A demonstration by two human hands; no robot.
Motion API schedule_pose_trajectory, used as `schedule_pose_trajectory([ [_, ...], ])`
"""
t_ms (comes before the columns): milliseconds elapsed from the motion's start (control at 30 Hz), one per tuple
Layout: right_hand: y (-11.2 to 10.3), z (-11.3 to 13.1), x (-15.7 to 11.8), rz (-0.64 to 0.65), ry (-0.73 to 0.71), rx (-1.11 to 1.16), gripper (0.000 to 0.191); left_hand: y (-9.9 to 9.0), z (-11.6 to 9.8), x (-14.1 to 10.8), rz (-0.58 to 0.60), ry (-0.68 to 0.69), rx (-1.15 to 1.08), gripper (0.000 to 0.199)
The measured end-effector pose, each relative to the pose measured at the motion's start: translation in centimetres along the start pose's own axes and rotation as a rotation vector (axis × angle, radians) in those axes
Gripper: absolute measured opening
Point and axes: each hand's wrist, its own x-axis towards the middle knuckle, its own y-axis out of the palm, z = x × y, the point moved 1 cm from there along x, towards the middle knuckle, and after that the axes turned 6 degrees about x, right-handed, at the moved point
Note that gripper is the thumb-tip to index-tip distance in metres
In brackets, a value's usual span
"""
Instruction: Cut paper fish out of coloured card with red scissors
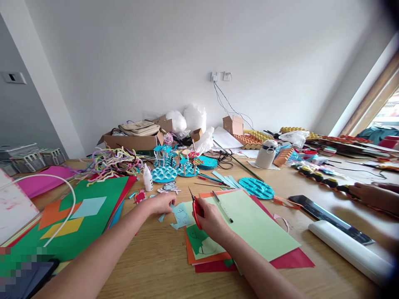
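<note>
My right hand is wrapped around the handles of red scissors, whose dark pointed blades aim up and away from me. The hand is above a stack of coloured paper with a pale green sheet on top and a pen lying on it. Left of the scissors, my left hand is closed, fingers curled down; what they pinch, if anything, is hidden. Against its fingertips lies light blue paper with a drawn fish outline. A small blue scrap is just below the hand.
A white glue bottle, wavy blue discs and pipe cleaners stand or lie beyond my hands. Green paper is at left. On the right are a phone, a long white case and another person's hand.
</note>
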Motion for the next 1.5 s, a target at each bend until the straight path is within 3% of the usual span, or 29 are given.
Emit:
schedule_pose_trajectory([
  [233, 0.0, -0.1, 0.0, 0.001, -0.007, -0.003, 0.012, 0.5, 0.6, 0.4, 0.022, -0.005, -0.008, 0.028],
  [467, 0.1, -0.2, 0.0, -0.004, -0.007, -0.013, 0.012, -0.5, 2.2, -0.1, -0.019, -0.065, -0.073, 0.03],
  [800, 0.0, -0.1, 0.0, 0.007, -0.011, -0.011, 0.014, 0.3, -0.6, -1.3, -0.004, -0.063, 0.039, 0.027],
  [1067, 0.1, 0.0, 0.0, 0.016, -0.018, -0.018, 0.013, 1.0, 0.0, -1.1, -0.033, -0.045, 0.045, 0.028],
  [1267, 0.0, -0.1, 0.0, 0.04, -0.018, -0.024, 0.013, -0.4, 0.9, -2.4, 0.017, 0.0, -0.031, 0.025],
  [1400, -0.1, -0.3, 0.0, 0.045, -0.015, -0.023, 0.013, -0.8, 0.1, -3.2, 0.093, 0.073, -0.072, 0.011],
  [1500, -0.1, -0.3, 0.1, 0.044, -0.016, -0.022, 0.013, 0.0, -1.0, -3.2, 0.093, 0.102, -0.056, 0.013],
])
